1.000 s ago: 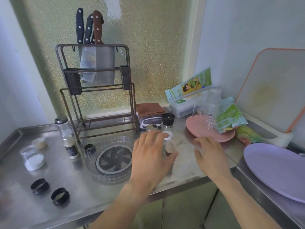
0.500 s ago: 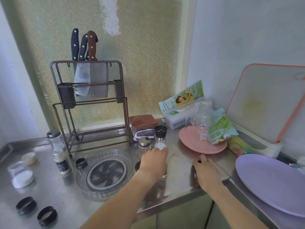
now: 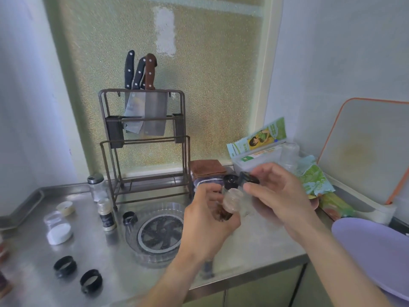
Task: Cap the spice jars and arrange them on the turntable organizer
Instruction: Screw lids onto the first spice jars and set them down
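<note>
Spice jar point(image 3: 230, 203), open-mouthed with dark contents at the bottom, sits tilted in my left hand point(image 3: 208, 220), fingers wrapped round its lower body, above the counter point(image 3: 254, 247) at 3 o'clock from the turntable organizer point(image 3: 158, 234). My right hand point(image 3: 278, 196) pinches a black cap point(image 3: 249, 179) at its fingertips, just past the jar mouth at 1 o'clock and not yet seated. Motion blur; thread alignment cannot be read.

Progress: early, by my judgement. Turntable carries no jars. Uncapped so far as I can see: the held jar, the small labelled jar point(image 3: 107, 214) at 9 o'clock from the turntable, and the wide jar of white powder point(image 3: 58, 228) farther out at 9 o'clock. Two loose black caps point(image 3: 77, 273) lie at 8 o'clock; another black ring point(image 3: 130, 218) touches the turntable's rim at 10 o'clock. Silver-topped shaker point(image 3: 96, 187) by the knife rack point(image 3: 145, 140) looks closed already.

Remaining: seat this cap, cap the others, load everything onto the turntable.
</note>
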Tool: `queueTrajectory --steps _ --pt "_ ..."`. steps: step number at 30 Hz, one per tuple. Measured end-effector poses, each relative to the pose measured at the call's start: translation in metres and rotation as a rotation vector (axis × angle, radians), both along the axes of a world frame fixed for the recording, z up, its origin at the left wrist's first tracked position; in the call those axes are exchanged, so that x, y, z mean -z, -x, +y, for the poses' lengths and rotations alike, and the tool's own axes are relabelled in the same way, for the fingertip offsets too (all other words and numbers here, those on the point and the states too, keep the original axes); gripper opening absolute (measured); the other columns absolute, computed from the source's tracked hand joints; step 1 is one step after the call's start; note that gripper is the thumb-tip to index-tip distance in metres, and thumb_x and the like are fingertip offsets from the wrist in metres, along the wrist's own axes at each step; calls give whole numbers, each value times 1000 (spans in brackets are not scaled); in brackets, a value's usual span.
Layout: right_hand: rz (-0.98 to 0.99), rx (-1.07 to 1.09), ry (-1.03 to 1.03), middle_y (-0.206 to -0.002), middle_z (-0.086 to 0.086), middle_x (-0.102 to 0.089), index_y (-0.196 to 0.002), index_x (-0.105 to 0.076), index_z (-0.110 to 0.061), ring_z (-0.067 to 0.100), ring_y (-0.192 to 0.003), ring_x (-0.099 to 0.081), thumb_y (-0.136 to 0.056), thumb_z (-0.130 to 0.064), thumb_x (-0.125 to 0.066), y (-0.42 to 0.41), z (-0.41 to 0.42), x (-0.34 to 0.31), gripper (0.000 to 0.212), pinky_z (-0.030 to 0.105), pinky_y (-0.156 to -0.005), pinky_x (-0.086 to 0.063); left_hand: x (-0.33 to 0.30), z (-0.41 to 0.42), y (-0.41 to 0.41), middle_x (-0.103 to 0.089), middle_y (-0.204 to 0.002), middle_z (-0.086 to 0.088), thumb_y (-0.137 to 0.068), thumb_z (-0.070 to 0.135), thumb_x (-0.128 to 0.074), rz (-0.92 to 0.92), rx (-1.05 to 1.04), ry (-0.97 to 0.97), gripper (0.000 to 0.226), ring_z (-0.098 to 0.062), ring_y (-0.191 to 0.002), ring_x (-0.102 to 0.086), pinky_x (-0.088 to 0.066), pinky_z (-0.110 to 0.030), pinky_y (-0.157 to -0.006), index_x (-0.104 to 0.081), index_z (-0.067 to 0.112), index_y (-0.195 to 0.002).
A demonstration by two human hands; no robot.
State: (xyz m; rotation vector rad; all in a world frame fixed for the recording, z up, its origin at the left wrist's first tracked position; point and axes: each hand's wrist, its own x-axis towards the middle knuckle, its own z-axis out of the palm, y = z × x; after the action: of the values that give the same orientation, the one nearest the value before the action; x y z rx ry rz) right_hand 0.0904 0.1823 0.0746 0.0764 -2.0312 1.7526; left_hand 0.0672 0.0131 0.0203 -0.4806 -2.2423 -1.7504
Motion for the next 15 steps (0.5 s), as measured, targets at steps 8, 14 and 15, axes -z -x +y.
queueTrajectory --steps 8,14,15 --pt "-57 -301 -330 -106 0 -81 -111 -77 -23 16 -102 -75 -79 10 -80 -10 -24 -6 46 27 -93 -58 15 -44 -26 -81 -100 1 -77 8 -87 -204 138 -341 32 -9 -90 -73 -58 -30 -81 -77 19 -104" --pt "-165 -424 -463 -108 3 -80 -114 -76 -26 22 -105 -75 -81 2 -82 -8 -30 -1 44 42 -100 -57 36 -60 -27 -73 -95 -28 -87 26 -76 -315 341 -550 31 -28 -79 -59 -50 -29 -69 -78 7 -111" --pt "-179 -432 -478 -106 4 -80 -112 -77 -26 22 -103 -75 -81 -2 -84 -9 -31 -2 40 44 -99 -58 39 -61 -28 -71 -92 -28 -88 30 -74 -325 368 -564 35 -29 -78 -59 -50 -33 -70 -77 5 -112"
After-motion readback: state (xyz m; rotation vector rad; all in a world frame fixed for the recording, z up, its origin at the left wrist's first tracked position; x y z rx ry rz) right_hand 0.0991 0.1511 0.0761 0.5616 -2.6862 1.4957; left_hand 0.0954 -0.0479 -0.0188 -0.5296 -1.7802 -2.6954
